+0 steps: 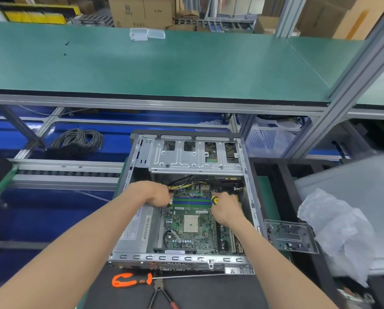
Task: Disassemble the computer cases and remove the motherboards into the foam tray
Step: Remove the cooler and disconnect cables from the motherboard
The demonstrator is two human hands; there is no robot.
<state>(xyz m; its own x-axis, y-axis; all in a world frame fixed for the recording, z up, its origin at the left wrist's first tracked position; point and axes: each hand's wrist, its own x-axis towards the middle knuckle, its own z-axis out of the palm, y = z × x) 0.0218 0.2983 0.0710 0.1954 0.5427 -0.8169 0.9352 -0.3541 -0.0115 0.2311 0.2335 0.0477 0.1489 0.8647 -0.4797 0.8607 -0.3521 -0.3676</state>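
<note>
Inside the open computer case (139, 221) lies the motherboard (191, 228); my right hand (225, 205) grips a screwdriver (215, 200), my left hand (155, 194) curls at its edge, hold unclear.

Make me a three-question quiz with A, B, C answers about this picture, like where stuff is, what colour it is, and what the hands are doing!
1. Where is the orange-handled screwdriver?
A. in front of the computer case
B. on the green shelf
C. inside the case

2. What colour is the tool handle in the right hand?
A. blue
B. yellow and black
C. pink

3. Where is the motherboard?
A. in the tray
B. on the floor
C. in the case

Answers: 1 A, it lies by the near edge. 2 B, those colours show beside the fingers. 3 C, case walls surround it.
</note>
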